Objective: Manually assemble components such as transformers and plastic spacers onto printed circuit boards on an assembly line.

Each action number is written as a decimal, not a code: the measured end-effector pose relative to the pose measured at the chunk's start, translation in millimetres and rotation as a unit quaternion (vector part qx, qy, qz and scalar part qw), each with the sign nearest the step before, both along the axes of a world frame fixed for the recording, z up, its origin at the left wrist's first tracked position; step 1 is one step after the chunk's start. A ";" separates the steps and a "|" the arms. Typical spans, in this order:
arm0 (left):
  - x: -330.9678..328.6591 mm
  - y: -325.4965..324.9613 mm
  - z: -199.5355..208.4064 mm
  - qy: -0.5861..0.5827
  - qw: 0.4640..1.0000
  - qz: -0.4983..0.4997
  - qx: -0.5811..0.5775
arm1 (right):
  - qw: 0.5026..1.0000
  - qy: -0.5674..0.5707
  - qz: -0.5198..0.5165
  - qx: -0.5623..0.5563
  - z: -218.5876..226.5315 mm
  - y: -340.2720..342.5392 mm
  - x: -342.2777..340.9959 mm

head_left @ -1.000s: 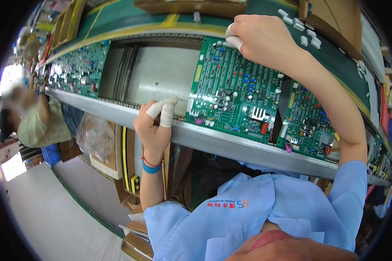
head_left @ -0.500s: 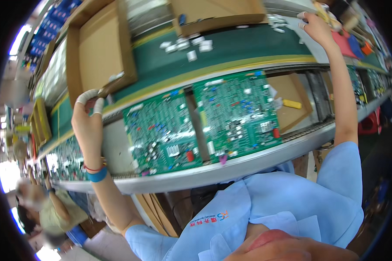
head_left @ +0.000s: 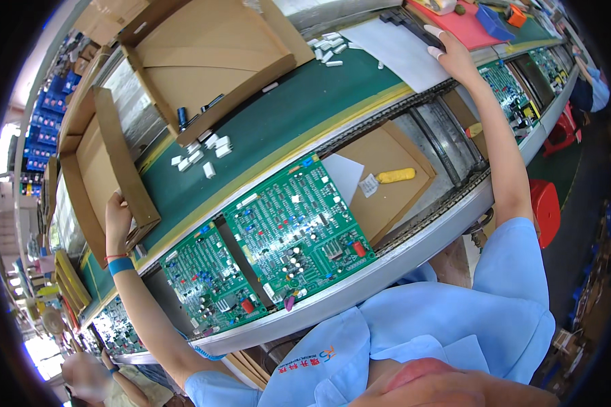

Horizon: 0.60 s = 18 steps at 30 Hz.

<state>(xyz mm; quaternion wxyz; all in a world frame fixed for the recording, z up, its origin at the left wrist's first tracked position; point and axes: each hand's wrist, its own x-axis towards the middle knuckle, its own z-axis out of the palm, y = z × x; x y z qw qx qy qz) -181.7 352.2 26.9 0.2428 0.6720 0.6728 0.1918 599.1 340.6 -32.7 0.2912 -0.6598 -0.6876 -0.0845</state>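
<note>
My left hand (head_left: 118,222) is at the shallow cardboard box (head_left: 96,163) on the left, its curled fingers at the box wall. What they hold, if anything, is hidden. At the far right, my right hand (head_left: 459,60) pinches the end of a black strip of blocky parts (head_left: 409,35), which lies over a white sheet (head_left: 387,51). White covers sit on its fingertips. Between my arms, a large green circuit board (head_left: 295,230) and a second green circuit board (head_left: 200,278) lie side by side on the conveyor rails, filled with small components.
Loose white parts (head_left: 210,148) lie on the green bench strip; more white pieces (head_left: 329,49) are near the sheet. A larger cardboard box (head_left: 210,57) holds dark cylinders. Under the rails, cardboard (head_left: 407,190) carries a yellow-handled tool (head_left: 395,176). A red stool (head_left: 544,207) stands right.
The view has turned, so the boards appear lower and further left. My left hand has moved along the box wall. My right hand, empty before, has come to the black strip.
</note>
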 end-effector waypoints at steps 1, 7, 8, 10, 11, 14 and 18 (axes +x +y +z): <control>-2.7 -2.6 0.4 0.002 1.000 -0.001 -0.005 | 1.000 0.002 -0.001 -0.005 2.3 -2.6 -3.9; 3.4 -6.4 5.0 0.044 0.999 0.024 0.012 | 0.992 -0.087 -0.086 -0.026 6.6 -2.5 -13.5; -2.3 -6.8 3.3 0.046 0.999 0.026 0.008 | 0.992 -0.083 -0.092 -0.010 4.0 1.9 -12.9; -18.8 -4.6 -5.0 0.017 1.000 0.014 0.003 | 0.992 -0.079 -0.093 -0.021 -0.6 13.8 -10.9; -15.1 -9.4 -5.6 0.020 0.999 0.024 -0.007 | 0.993 -0.078 -0.082 -0.030 -1.1 13.2 -18.0; -7.2 -11.5 -1.9 0.026 0.999 0.029 -0.003 | 0.967 0.129 0.141 0.171 -3.0 12.9 -33.9; 25.4 2.7 1.7 0.169 0.984 0.016 0.054 | 0.980 -0.074 -0.107 0.149 4.3 10.1 11.0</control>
